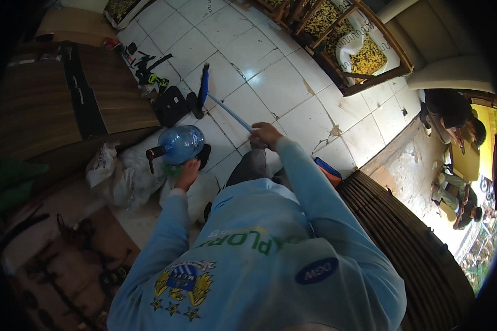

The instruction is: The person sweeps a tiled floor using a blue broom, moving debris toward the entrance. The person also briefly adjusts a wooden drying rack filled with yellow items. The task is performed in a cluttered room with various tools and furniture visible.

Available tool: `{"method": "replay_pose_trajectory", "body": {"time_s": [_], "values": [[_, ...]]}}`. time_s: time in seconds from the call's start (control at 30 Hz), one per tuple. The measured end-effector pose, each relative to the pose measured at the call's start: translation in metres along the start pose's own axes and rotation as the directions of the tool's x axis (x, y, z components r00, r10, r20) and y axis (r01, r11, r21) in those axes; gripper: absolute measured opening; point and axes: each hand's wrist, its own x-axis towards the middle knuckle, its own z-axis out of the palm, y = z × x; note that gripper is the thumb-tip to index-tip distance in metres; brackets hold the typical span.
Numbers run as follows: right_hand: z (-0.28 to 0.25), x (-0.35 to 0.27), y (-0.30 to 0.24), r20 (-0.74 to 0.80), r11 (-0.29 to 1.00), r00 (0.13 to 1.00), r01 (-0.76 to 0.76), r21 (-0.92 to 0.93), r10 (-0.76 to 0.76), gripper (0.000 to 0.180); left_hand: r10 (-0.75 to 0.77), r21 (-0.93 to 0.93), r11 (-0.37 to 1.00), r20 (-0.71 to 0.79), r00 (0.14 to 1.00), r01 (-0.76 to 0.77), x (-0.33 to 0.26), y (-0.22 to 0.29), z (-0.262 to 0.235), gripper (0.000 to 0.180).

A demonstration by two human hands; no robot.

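My right hand (266, 134) grips the pale blue handle of a broom (226, 110), whose blue brush head (204, 84) rests on the white tiled floor (270, 83) ahead of me. My left hand (187, 172) reaches down to a large blue water bottle (181, 143) lying on its side, touching its lower edge. A black pump spout (153, 155) sticks out of the bottle to the left. White sacks (121, 174) lie under and beside the bottle.
A wooden cabinet (66, 105) stands at the left with black tools and a case (171, 105) on the floor beside it. Wooden chairs with yellow patterned cushions (348, 44) stand at the back. A dark slatted bench (403, 231) is on my right. People sit at the far right (458, 143).
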Motion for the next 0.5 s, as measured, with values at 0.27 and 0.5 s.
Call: {"method": "replay_pose_trajectory", "body": {"time_s": [0.27,0.5], "values": [[-0.125,-0.012,0.103,0.008,0.796,0.995,0.081,-0.599,-0.096,0.022,-0.531,-0.196,0.834,-0.031,0.847,0.516,-0.156,-0.068,0.037,0.051],[-0.301,-0.257,0.167,-0.370,0.976,0.908,-0.219,-0.013,0.199,0.045,-0.115,-0.108,0.986,0.088,0.989,0.124,-0.133,-0.141,0.189,0.053]]}}
